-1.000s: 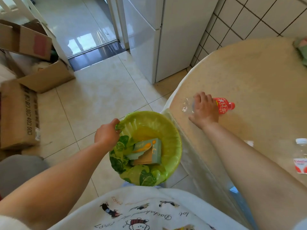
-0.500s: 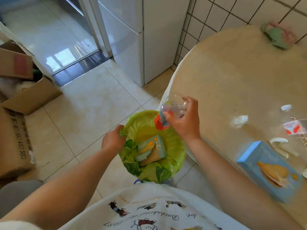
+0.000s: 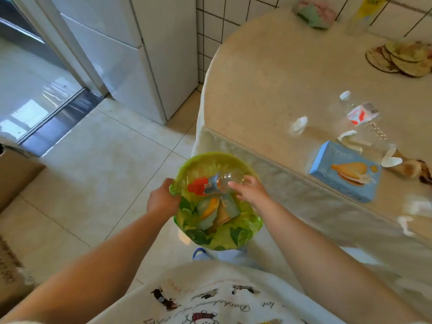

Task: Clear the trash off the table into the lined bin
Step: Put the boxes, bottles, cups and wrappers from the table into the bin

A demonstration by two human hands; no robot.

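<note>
Right hand [image 3: 251, 191] is over the bin [image 3: 253, 226] now, bottle [image 3: 216, 184] lying across the mouth, red label end toward the left, and the fingers [image 3: 236, 183] look spread and loosening off the clear body; whether they grip it or have just let go, I cannot tell. Left hand [image 3: 163, 202] is clenched on the liner [image 3: 177, 190] at the near-left rim, holding the bin steady. So the step in hand is the drop, judging by the pose. A carton [image 3: 228, 208] already sits inside, under the bottle, so there's room but not a deep fall. Next call: swing the right hand up to the bench [image 3: 268, 73], where plenty waits: a tissue [image 3: 300, 123] nearest the edge, a second bottle [image 3: 357, 111] beyond it, a blue box [image 3: 346, 170] and white scraps [image 3: 350, 140] close together. Watch the bench edge; it hangs just beside the bin rim, so the arm must lift clear before reaching across. Floor to the left is open, fridge [image 3: 145, 54] well apart.
</note>
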